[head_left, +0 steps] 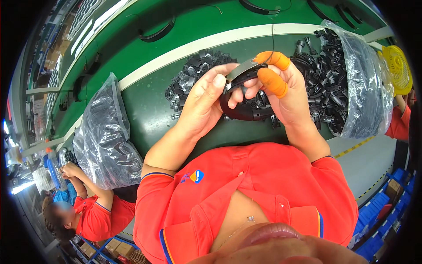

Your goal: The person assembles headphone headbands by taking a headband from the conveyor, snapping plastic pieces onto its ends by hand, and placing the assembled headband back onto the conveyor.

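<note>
Orange fabric of the person's own shirt (259,185) fills the lower middle of the view, and both forearms rise from it to meet above the green desk (149,110). Both hands are closed on one thing: a curved black band (246,112), arched like a headband, held in the air just over the desk between a heap of small black parts (193,77) and an open clear bag (365,88) of similar curved black pieces. The left hand (204,103) pinches the band's upper end between thumb and forefingers, where a flat grey strip (241,69) seems to sit along it; the right hand (281,94), with orange finger cots (273,70) on two fingers, cradles the lower curve and steadies the tip. A thin dark wire (273,42) rises from that tip. Judging by its look, the band is light, smooth moulded plastic, springy rather than rigid, and likely slippery on its glossy faces, which the cots should help with; gripping near the ends, across the narrow edges, seems the surest hold, while the wire looks delicate and best left unpulled. At the left, another closed bag (105,136) of dark parts stands by a co-worker (94,211) in an orange shirt.
</note>
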Demonstrator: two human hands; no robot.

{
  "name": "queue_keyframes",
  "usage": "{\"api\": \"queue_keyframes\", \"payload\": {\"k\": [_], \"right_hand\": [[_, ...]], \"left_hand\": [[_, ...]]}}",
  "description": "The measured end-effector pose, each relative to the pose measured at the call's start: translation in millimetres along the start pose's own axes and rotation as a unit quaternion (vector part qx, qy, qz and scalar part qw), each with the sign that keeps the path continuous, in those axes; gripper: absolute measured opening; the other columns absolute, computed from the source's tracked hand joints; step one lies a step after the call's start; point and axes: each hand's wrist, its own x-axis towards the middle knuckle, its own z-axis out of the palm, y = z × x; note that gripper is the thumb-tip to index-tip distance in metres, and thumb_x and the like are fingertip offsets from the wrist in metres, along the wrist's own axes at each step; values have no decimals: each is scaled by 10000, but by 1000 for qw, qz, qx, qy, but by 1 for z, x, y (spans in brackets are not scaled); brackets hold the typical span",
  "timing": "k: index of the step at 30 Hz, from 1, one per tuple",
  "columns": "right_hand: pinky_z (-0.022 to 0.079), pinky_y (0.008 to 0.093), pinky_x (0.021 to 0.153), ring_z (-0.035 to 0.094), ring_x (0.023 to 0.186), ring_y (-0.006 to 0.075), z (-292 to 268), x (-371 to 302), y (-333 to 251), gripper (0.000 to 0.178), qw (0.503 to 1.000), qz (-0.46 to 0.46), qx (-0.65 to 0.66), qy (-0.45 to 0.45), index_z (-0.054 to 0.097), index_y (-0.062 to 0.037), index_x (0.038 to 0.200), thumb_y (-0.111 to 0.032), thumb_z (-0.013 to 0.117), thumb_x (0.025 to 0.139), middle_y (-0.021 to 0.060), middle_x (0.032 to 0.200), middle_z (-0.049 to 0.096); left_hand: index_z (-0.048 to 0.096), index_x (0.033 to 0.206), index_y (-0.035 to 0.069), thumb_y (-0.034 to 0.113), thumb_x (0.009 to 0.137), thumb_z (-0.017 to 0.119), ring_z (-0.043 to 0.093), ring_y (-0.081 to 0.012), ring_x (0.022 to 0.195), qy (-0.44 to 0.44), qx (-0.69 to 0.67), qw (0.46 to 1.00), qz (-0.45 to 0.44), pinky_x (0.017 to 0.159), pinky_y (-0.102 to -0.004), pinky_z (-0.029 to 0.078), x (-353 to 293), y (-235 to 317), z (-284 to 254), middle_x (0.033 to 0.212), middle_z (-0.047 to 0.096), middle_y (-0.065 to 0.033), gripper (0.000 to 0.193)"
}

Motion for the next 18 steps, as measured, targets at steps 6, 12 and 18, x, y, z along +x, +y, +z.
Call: {"api": "queue_keyframes", "payload": {"k": [6,12,18], "right_hand": [[439,237,731,569,820,128,-5,3,-3,396,999,-16,-21,-21,472,16,1172,-178,601,852,89,981,612],[441,262,812,592,869,152,-5,4,-12,263,981,-108,-158,16,570,55,1075,-116,549,877,106,986,625],[458,264,796,607,865,168,-6,-2,-11,196,969,-155,-186,54,600,60,1014,-62,534,876,114,914,645]], "left_hand": [[499,1081,39,336,897,522,497,-91,700,1,-27,1000,-11,668,-216,414,-1,-4,-7,797,576,-40,350],[503,1064,43,332,895,530,497,-87,688,13,-20,1000,-18,660,-213,410,-3,-4,-4,773,574,-34,335],[507,1035,46,331,894,533,495,-87,696,20,-39,999,-13,658,-212,406,-2,-3,-2,770,566,-33,319]]}}
